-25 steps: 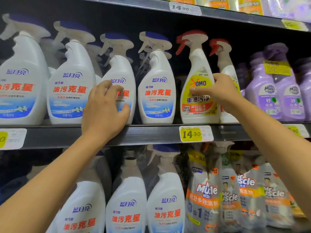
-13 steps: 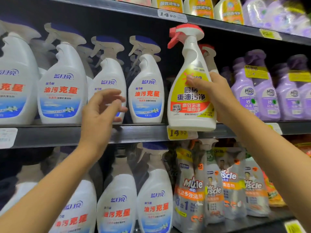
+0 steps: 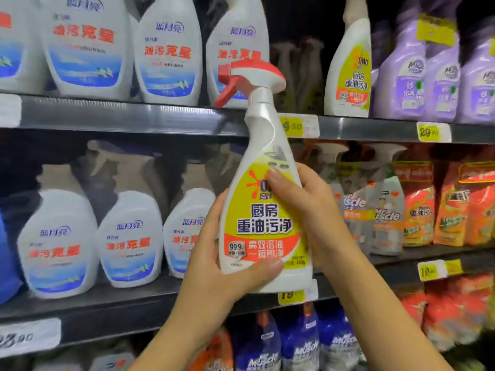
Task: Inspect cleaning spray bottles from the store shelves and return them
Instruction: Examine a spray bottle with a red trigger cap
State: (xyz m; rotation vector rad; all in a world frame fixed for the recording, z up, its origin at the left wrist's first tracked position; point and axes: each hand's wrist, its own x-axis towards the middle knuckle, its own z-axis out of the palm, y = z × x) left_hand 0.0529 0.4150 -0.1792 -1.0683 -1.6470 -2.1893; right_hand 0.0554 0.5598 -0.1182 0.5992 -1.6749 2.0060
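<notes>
Dark metal store shelves (image 3: 134, 117) carrying yellow price tags (image 3: 432, 132) filled the view. On them stood white plastic spray bottles with blue labels (image 3: 88, 44), blurred purple spray bottles (image 3: 401, 76) and orange refill pouches (image 3: 417, 204). A white plastic spray bottle with a red trigger and yellow-and-red label (image 3: 263, 226) was off the shelf, upright in front of it. The left hand (image 3: 211, 263) gripped its lower side, thumb across the base. The right hand (image 3: 308, 199) held the other side, fingers wrapped behind, thumb on the label.
</notes>
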